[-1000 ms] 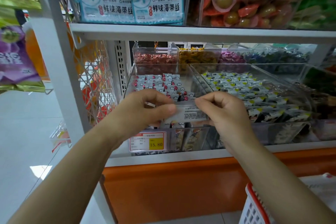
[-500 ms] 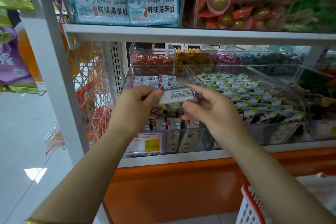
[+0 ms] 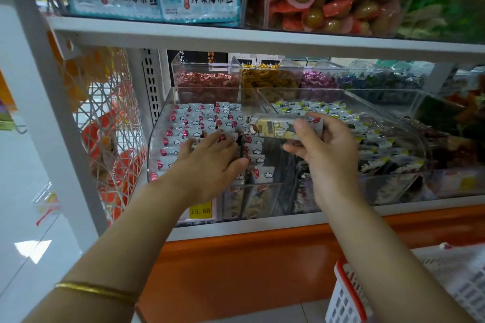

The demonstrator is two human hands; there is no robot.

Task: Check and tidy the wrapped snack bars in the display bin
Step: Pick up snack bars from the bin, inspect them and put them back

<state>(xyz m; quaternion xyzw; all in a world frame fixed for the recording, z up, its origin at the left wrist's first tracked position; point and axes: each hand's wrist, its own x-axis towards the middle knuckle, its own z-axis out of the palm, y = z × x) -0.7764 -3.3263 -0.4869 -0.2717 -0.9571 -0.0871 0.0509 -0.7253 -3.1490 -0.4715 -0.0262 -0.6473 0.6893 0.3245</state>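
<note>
So the right hand (image 3: 325, 155) had its thumb pressed on the front of one snack bar (image 3: 273, 127), with the other fingers curled round the back and underside. Solid grip. The bar was long and flat, in a cream-yellow wrapper with dark print, a brown round picture at its left end and a bit of red at the right end. It was held level, just above the right side of the clear display bin (image 3: 157, 139).

The left hand (image 3: 210, 160) was flat, fingers straight and spread, resting on the wrapped bars (image 3: 189, 123) in the bin and holding nothing. Those were lined up in rows, showing white wrappers with red dots and little clouds.

Further out were a yellow 15.80 price tag (image 3: 200, 210) on the bin front, a neighbouring bin (image 3: 380, 118) of packets with yellow corners, a gold bangle (image 3: 97, 290) on the left arm and a red-rimmed basket (image 3: 349, 296) at the lower right.
</note>
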